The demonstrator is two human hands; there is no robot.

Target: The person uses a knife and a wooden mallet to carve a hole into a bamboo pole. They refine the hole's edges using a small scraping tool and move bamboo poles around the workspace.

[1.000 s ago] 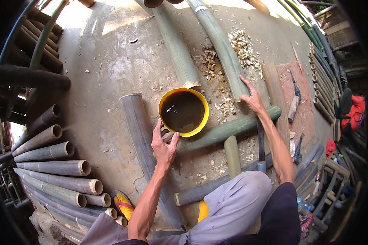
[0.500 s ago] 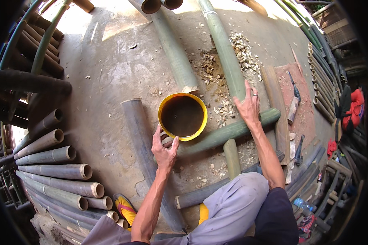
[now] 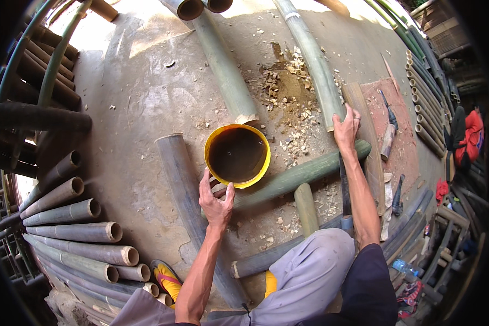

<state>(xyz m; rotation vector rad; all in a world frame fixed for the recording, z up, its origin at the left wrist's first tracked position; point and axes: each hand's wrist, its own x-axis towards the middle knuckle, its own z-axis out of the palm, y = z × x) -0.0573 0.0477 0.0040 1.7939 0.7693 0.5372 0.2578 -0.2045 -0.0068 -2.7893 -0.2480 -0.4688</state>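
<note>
A concrete floor (image 3: 141, 87) fills the frame. Cut bamboo tubes (image 3: 76, 231) fan across the lower left. A long green bamboo pole (image 3: 309, 54) slants from the top toward centre right. At centre is a yellow-rimmed bucket (image 3: 267, 163) of dark liquid (image 3: 236, 155). The left hand (image 3: 216, 205) clamps its lower-left rim. The right hand (image 3: 346, 130), thumb and fingers apart, is at the pole's near end; pale chips (image 3: 296, 144) lie between.

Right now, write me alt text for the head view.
The left hand holds a round yellow container of dark liquid; the right hand is at the near end of a bamboo pole. Pale chips litter the floor.
</note>
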